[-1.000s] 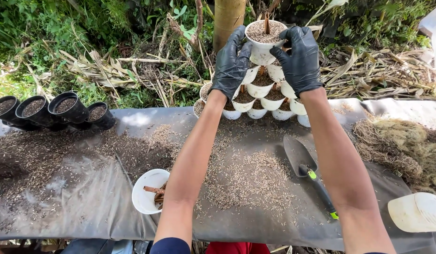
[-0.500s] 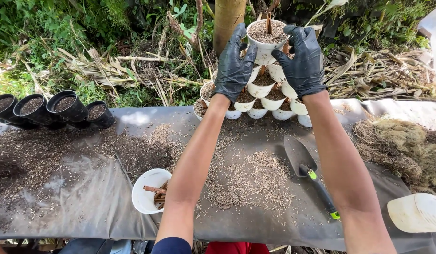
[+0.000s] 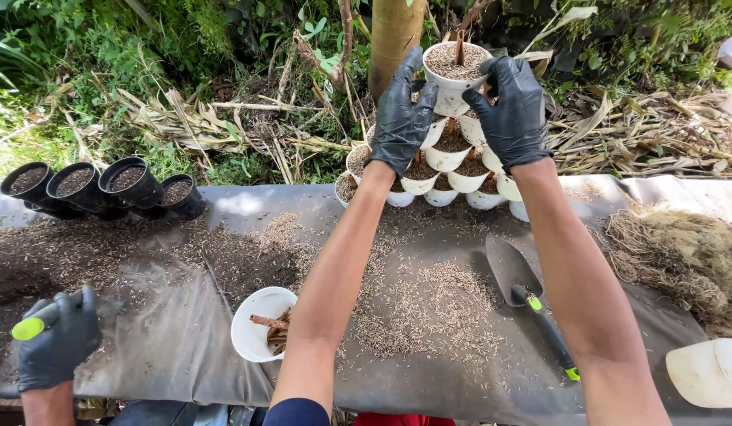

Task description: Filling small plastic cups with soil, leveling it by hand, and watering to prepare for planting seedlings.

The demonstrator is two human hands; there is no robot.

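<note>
Both my hands wear black gloves and grip one white pot [image 3: 453, 79] filled with husk-like soil and a brown stick. My left hand [image 3: 401, 118] holds its left side, my right hand [image 3: 512, 106] its right side. The pot sits at the top of a pyramid-like stack of white pots [image 3: 445, 170] at the far edge of the grey sheet [image 3: 168, 331]. The stacked pots hold dark soil and short sticks.
A trowel [image 3: 527, 304] with a black and green handle lies on the sheet right of centre. A white pot with sticks [image 3: 259, 323] lies near the front. Several black pots [image 3: 105, 185] stand far left. Another person's gloved hand [image 3: 58, 339] holds a green-tipped tool bottom left. A root pile [image 3: 681, 252] lies right.
My hands and the top pot have hardly shifted. Another person's gloved hand has come into view at the bottom left.
</note>
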